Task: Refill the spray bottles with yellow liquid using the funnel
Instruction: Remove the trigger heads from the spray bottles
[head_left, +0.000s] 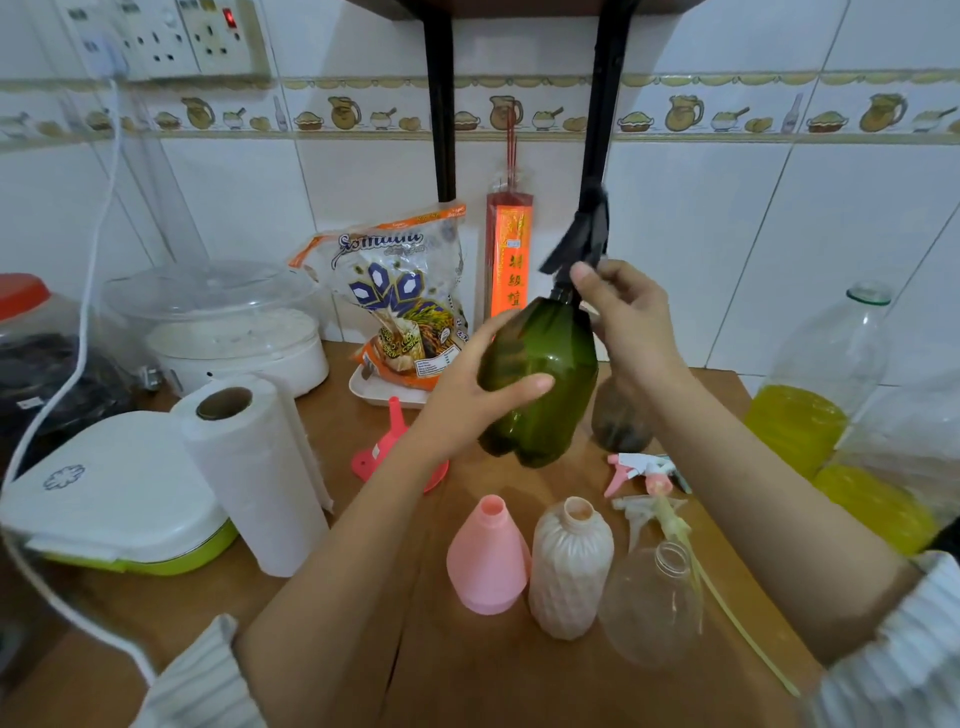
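Observation:
My left hand (470, 387) grips the body of a green spray bottle (540, 384), held tilted above the wooden table (467, 675). At the bottle's neck my right hand (626, 317) holds its black spray head (582, 234). A pink funnel (387, 449) lies on the table behind my left wrist. Near the front stand three uncapped bottles: a pink cone-shaped bottle (488, 556), a ribbed beige bottle (571, 566) and a clear bottle (654, 603). Loose spray heads (647, 480) lie beside them. Two large bottles of yellow liquid (800, 421) stand at the right.
A paper towel roll (249, 473), a white and green lidded box (119, 499) and a white cooker (234, 332) fill the left side. A rice bag (400, 296) on a tray and a red incense pack (509, 254) stand at the back wall. A small dark bottle (621, 415) stands behind the green one.

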